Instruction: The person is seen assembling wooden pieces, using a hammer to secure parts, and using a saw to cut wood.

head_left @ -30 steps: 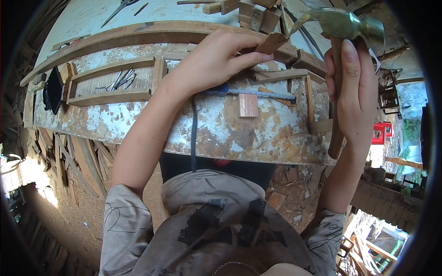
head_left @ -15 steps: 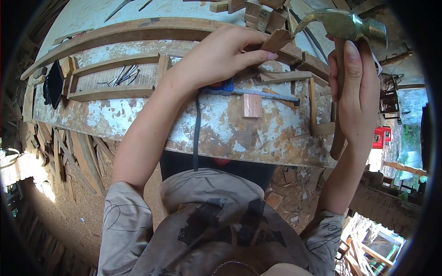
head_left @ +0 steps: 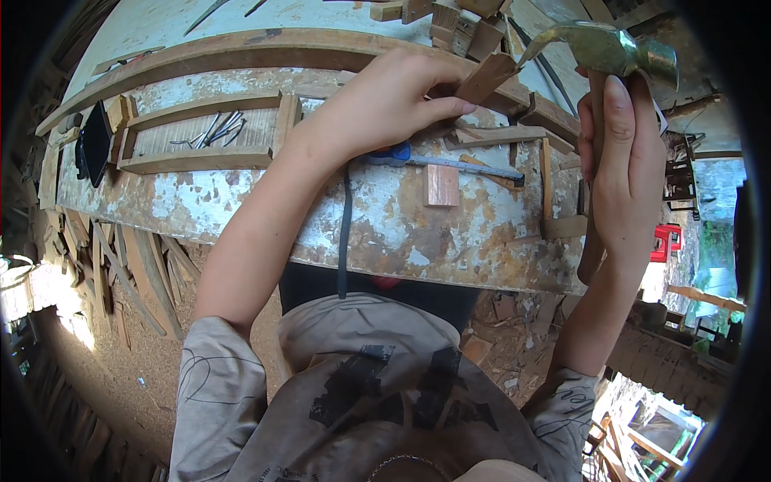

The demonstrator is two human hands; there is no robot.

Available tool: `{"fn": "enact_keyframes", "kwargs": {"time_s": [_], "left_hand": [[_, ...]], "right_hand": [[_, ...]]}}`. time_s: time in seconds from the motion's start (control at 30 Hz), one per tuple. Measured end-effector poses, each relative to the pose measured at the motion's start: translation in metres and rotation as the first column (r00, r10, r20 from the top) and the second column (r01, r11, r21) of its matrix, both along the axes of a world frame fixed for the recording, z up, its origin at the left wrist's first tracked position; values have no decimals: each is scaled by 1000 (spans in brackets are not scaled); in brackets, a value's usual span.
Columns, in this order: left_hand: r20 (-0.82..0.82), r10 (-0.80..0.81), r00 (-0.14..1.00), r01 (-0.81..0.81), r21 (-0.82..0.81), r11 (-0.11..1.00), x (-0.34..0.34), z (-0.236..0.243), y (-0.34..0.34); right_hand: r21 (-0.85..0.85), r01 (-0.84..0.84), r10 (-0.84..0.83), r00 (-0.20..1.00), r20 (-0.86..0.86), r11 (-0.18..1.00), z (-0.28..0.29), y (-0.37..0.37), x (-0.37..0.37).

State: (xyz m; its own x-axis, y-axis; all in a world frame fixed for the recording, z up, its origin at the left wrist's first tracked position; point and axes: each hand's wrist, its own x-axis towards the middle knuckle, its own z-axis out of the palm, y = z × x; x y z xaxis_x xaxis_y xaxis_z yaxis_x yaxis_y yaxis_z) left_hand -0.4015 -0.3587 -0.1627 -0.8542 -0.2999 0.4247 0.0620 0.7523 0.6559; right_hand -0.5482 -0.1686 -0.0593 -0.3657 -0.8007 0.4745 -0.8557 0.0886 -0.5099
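My left hand [head_left: 385, 104] is closed on a short wooden strip [head_left: 490, 76] over the long timber rail [head_left: 209, 52]. My right hand [head_left: 626, 169] grips a hammer [head_left: 610, 52] upright by its wooden handle; the curved claw reaches the strip's upper end, though contact is unclear. Below my left hand lie a blue tape measure [head_left: 389, 157], its blade out to the right, and a small wood block [head_left: 440, 185]. To the left, loose nails [head_left: 213, 130] lie in a shallow wooden frame [head_left: 193, 161].
The paint-worn bench [head_left: 426, 257] has a dark object [head_left: 92, 145] at its left and stacked offcuts [head_left: 450, 24] at the back. Timber strips [head_left: 136, 273] lie below its left end. A red object [head_left: 665, 241] stands beyond the right end.
Both hands, the strip and the hammer have shifted slightly to the right, with the bench also moving a little in view. The grips are unchanged.
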Motion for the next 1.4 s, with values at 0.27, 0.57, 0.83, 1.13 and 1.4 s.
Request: {"fn": "enact_keyframes", "kwargs": {"time_s": [0.27,0.57,0.83,1.13,1.4], "left_hand": [[-81,4,997,5,102,995,-4,13,5],[-74,-17,997,16,-16,1000,-3,-6,-3],[-80,-1,997,-3,-52,999,-6,-9,0],[-108,29,994,-34,-50,998,-6,-6,6],[-93,86,992,-94,-82,992,-5,-4,9]], "right_hand": [[-139,-40,50,996,73,989,2,5,-2],[281,-4,50,986,-157,960,-40,-4,-5],[4,11,-11,998,63,1000,-25,-4,1],[-175,-43,66,989,133,984,-21,-11,8],[-90,55,-47,995,85,994,-19,-21,16]]}}
